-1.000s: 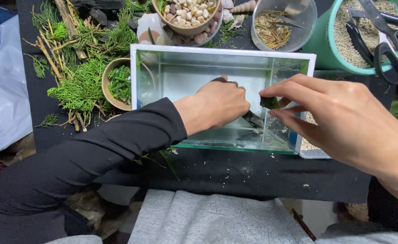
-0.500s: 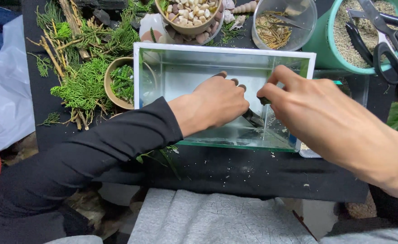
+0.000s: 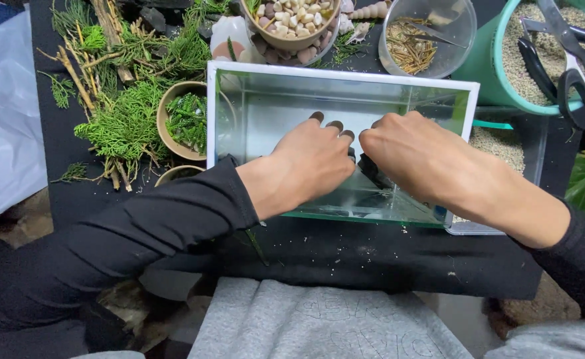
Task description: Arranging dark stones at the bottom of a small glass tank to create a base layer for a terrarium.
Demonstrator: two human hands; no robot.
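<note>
A small rectangular glass tank (image 3: pixel 259 100) with a white rim stands on a black cloth. Both my hands reach down into it. My left hand (image 3: pixel 309 163) rests palm down inside the tank, fingers together and pointing away from me. My right hand (image 3: pixel 415 156) is beside it, fingers curled downward around a dark piece (image 3: pixel 371 169) on the tank floor. Most of that dark piece is hidden under my hands.
Left of the tank lie green sprigs and twigs (image 3: pixel 123 123) and a round cup of green plants (image 3: pixel 185 119). Behind are a bowl of pebbles (image 3: pixel 292 20), a clear cup of dry bits (image 3: pixel 425 40), and a teal bowl of sand (image 3: pixel 525 60) with scissors (image 3: pixel 575 63).
My right hand moved left and down into the tank, closing over the dark piece next to my left hand. My left hand stayed nearly still.
</note>
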